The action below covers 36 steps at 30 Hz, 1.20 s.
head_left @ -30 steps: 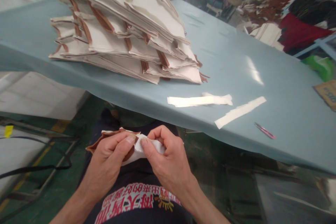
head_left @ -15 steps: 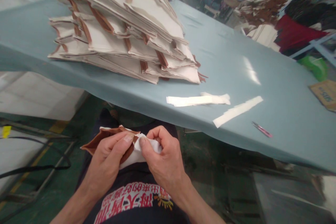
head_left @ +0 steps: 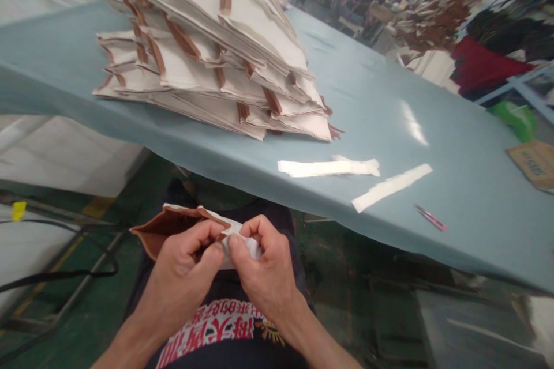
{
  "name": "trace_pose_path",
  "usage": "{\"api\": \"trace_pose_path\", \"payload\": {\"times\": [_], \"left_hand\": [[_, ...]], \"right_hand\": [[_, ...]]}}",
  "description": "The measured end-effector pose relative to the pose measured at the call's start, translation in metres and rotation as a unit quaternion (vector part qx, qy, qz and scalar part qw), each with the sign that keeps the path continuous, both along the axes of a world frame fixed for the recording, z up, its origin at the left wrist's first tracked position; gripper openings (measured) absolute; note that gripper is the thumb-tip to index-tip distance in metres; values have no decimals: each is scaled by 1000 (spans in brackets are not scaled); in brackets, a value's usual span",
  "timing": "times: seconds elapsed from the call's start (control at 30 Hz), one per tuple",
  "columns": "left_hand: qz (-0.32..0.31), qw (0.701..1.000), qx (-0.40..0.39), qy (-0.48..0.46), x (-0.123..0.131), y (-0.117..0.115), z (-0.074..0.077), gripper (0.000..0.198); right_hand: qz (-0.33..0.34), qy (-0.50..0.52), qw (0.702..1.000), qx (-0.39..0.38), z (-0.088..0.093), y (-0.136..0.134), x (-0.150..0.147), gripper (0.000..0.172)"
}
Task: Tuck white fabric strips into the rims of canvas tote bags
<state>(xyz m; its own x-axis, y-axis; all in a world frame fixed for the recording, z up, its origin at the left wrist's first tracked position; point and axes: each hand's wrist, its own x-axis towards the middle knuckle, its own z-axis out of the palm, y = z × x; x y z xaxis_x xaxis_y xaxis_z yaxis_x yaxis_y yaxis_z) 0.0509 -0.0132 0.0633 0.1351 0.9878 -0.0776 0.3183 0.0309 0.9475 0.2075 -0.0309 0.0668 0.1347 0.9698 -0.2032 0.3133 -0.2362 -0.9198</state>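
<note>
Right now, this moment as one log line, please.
left hand: pinching brown-and-white cloth | right hand: pinching white material | table: cloth stack, white strips, pink-handled tool

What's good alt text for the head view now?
The left hand and right hand pinch a brown-and-white cloth. Beyond, a blue table bears a stack of cream cloth, white strips and a pink-handled tool.
</note>
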Motion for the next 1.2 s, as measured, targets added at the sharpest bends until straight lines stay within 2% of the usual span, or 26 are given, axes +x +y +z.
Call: {"api": "trace_pose_path", "payload": {"times": [0.1,0.23,0.43,0.53,0.7,0.8,0.9,1.03,1.2], "left_hand": [[23,999,26,15,2,-8,-7,26],[22,999,38,10,7,-12,-10,25],[40,989,-111,-87,3,-8,-18,18],[55,983,-139,-111,-3,-7,-22,23],[45,973,-176,-140,-9,-2,-14,24],[35,970,-187,-154,-15,1,-9,23],[14,965,-208,-161,-22,2,-10,23],[-34,966,-218,-131,-28,2,-13,32],[-106,983,-146,11,-22,2,-17,45]], "right_hand": [[23,45,998,-30,1,0,2,28],[49,109,990,-68,-1,4,6,30],[56,66,995,-56,-21,8,0,30],[58,88,993,-55,-25,8,-4,30],[67,47,997,-14,-11,-1,3,34],[88,-14,995,41,0,-8,12,25],[107,-39,992,58,4,-11,17,18],[97,-29,994,42,-4,-13,15,15],[115,-37,993,9,-34,-20,6,22]]}}
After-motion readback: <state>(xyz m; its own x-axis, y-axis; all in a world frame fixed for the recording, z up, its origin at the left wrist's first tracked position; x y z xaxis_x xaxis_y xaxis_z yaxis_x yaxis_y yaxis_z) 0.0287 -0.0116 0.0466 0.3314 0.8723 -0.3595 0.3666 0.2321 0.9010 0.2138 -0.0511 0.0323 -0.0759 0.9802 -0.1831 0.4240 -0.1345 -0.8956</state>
